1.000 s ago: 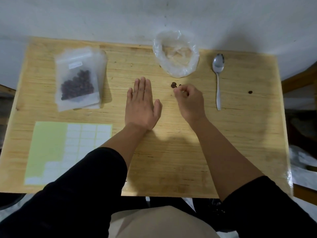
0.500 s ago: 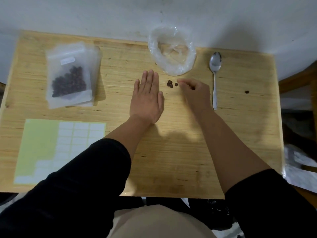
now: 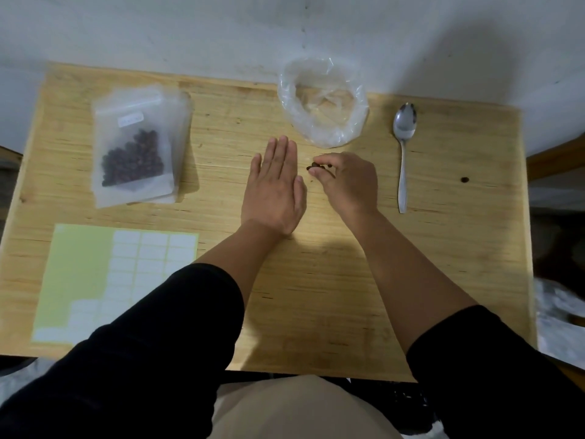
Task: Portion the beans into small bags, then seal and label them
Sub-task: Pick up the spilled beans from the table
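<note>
A few dark loose beans (image 3: 313,167) lie on the wooden table (image 3: 443,248) just below a clear, nearly empty plastic bag (image 3: 323,103). My right hand (image 3: 348,182) curls its fingers and thumb around these beans. My left hand (image 3: 275,185) lies flat, palm down, just to their left. At the left, a small frosted bag (image 3: 133,147) filled with beans and bearing a white label lies on top of other small bags. A sheet of white labels (image 3: 117,280) on green backing lies at the front left.
A metal spoon (image 3: 404,147) lies to the right of my right hand, bowl pointing away. One stray bean (image 3: 464,179) sits further right. A white wall runs behind the table's far edge.
My right hand's fingers have curled in around the loose beans. My left hand stayed flat beside them.
</note>
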A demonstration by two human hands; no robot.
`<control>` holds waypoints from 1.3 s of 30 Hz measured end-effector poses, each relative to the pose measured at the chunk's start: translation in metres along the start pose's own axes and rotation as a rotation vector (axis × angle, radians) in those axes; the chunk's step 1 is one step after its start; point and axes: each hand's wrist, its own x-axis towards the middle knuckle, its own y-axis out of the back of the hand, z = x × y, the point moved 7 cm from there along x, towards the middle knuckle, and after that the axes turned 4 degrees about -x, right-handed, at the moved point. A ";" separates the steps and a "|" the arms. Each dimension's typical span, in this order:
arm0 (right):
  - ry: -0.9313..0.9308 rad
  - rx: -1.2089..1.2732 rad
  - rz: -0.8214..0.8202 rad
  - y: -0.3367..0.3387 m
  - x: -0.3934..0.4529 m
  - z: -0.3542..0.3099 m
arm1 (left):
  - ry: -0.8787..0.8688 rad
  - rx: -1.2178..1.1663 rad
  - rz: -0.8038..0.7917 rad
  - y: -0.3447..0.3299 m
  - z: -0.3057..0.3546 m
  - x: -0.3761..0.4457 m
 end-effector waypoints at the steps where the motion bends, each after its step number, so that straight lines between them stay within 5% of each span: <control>1: 0.002 -0.003 0.008 0.000 -0.002 0.000 | 0.003 -0.003 0.001 0.000 0.000 0.000; 7: -0.042 0.083 0.012 0.003 -0.010 0.003 | 0.000 -0.005 0.006 0.000 0.000 0.000; 10: -0.219 0.550 0.070 0.010 -0.018 0.017 | 0.006 -0.016 0.002 -0.001 -0.001 0.000; 14: -0.407 1.335 -0.110 -0.001 -0.029 0.022 | 0.005 -0.015 0.005 -0.002 -0.002 0.001; 19: -0.448 1.707 -0.224 -0.010 -0.033 0.014 | 0.005 -0.014 -0.003 -0.001 -0.002 0.000; 22: -0.441 1.554 -0.243 -0.012 -0.037 0.010 | -0.002 -0.013 -0.024 -0.001 -0.003 -0.001; 30: -0.147 0.441 -0.025 -0.006 -0.028 -0.009 | -0.011 0.021 -0.016 0.006 -0.027 -0.015; 39: -0.044 0.025 0.040 -0.020 -0.012 -0.023 | -0.010 0.004 -0.013 0.008 -0.027 -0.015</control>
